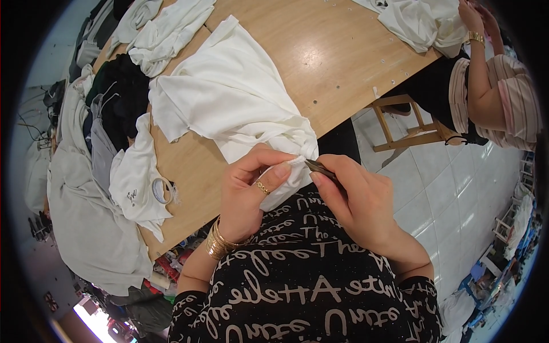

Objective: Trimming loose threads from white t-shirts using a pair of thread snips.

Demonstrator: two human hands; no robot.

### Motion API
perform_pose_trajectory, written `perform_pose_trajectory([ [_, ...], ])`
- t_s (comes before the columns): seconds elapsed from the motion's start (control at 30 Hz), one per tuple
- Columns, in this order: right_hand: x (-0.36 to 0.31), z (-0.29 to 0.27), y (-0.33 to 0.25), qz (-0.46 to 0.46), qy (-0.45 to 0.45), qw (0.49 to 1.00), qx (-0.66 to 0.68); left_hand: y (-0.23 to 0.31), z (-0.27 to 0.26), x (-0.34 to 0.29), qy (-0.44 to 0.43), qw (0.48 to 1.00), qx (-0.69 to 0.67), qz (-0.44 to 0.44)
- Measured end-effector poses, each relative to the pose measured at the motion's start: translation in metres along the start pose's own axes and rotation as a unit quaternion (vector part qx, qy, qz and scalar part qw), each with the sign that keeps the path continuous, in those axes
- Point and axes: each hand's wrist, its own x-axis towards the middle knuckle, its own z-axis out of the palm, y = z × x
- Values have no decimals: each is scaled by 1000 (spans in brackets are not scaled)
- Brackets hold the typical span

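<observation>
White cloth [223,80], one piece, gathered end held up just beyond the near edge of the tabletop [320,63].

Left grip [246,186]: closed, thumb and fingers pinching a fold of the white cloth, seemingly to keep it firm and raised for close view. Right grip [363,194]: closed on a small dark tool [319,167], kind uncertain, tip at the fold; the hands nearly meet there, apparently for fine control. Remainder of the cloth spread across the tabletop, which likely bears its weight. Toward the near left corner: a white marked piece [132,177], a tape roll [156,192] at its side. Along the left edge: dark garments [123,77]. Farther right, by the near edge: a second white heap [414,26], at a co-worker's hand [472,17].
</observation>
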Motion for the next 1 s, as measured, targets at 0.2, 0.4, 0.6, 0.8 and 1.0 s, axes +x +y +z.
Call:
perform_pose_trajectory([
  [0.2,0,-1,-1,-9,1,999,-37,-2,-1,0,-6,999,-29,-14],
  [0.4,0,0,0,-10,10,998,-57,-2,-1,-1,-15,999,-33,-22],
  [0.6,-1,0,1,-9,-5,998,-67,-2,0,-1,9,997,-61,-48],
  [0.8,-1,0,0,-18,-7,997,-74,-3,1,0,7,995,-78,-70],
  [1.0,-1,0,0,-18,-6,996,-86,-4,0,0,2,992,-99,-82],
])
